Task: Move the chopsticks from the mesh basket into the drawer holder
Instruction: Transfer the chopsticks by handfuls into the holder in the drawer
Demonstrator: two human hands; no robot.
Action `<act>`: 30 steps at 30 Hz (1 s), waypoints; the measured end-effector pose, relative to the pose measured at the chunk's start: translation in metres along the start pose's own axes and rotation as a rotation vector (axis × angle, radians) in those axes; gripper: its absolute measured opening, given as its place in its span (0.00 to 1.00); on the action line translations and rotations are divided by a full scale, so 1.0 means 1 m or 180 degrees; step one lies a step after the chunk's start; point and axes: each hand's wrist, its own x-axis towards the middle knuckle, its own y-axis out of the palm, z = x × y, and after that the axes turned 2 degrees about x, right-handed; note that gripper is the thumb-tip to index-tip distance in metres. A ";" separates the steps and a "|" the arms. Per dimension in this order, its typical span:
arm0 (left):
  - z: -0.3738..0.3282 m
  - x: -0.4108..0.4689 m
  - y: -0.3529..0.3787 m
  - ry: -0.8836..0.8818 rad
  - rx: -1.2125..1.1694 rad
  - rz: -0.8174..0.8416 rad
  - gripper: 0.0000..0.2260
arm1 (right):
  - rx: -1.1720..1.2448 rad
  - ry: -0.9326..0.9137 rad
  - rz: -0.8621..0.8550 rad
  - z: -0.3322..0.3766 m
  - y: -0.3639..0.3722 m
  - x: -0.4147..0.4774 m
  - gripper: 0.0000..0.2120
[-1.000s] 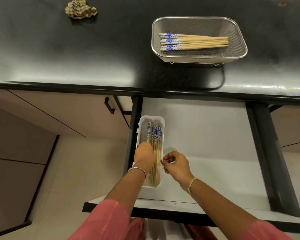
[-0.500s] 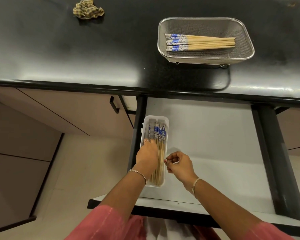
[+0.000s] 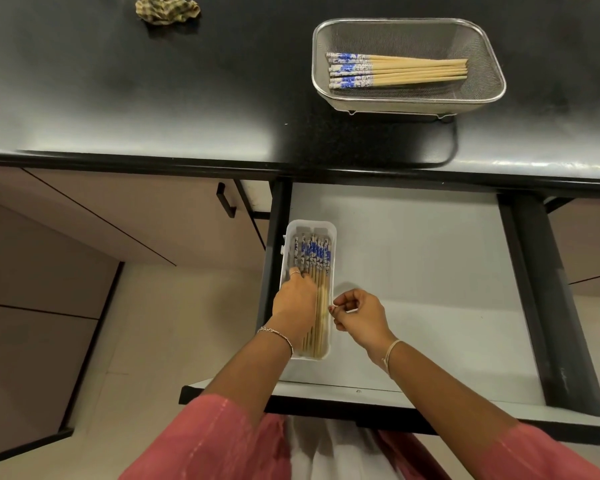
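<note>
A white holder (image 3: pixel 331 233) is shown at the left side of an open drawer (image 3: pixel 413 271), already part-filled with chopsticks laid lengthwise, patterned ends away from the person. The left hand (image 3: pixel 293 303) is laid palm-down on this bundle, fingers spread over the sticks; whether any stick is pinched beneath it cannot be told. The right hand (image 3: pixel 359 315) is held just beside the holder's right rim, loosely curled and apparently empty. The remaining chopsticks (image 3: pixel 395 71) are seen lying side by side in the mesh basket (image 3: pixel 492 64) on the black counter (image 3: pixel 153 98), well apart from both hands. These sticks are judged light, stiff and smooth, liable to roll and fan apart. A grasp around the whole bundle near its middle is advised, so that the ends are kept level.
</note>
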 end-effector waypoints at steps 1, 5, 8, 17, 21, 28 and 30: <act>0.001 -0.001 -0.002 0.0041 -0.0018 -0.0036 0.19 | -0.0003 -0.0002 -0.0015 0.001 -0.001 0.000 0.05; 0.001 -0.003 -0.017 0.0192 -0.0144 -0.0265 0.15 | 0.0060 -0.0039 -0.0132 0.013 -0.005 0.002 0.05; -0.003 -0.003 -0.042 0.0276 -0.0423 -0.0514 0.12 | -0.0025 -0.0238 -0.0233 0.032 -0.013 0.004 0.05; -0.042 0.021 -0.166 0.1256 -0.0946 -0.2055 0.12 | -0.0605 -0.1512 -0.0985 0.150 -0.075 0.033 0.06; -0.062 0.045 -0.213 0.1379 -0.0850 -0.2302 0.11 | -0.1011 -0.2035 -0.1383 0.210 -0.114 0.048 0.08; -0.077 0.091 -0.237 0.1596 -0.0231 -0.2379 0.10 | -0.2154 -0.2445 -0.1270 0.288 -0.156 0.107 0.05; -0.078 0.103 -0.236 0.1606 -0.0207 -0.2397 0.10 | -0.2641 -0.2398 -0.1133 0.300 -0.161 0.130 0.06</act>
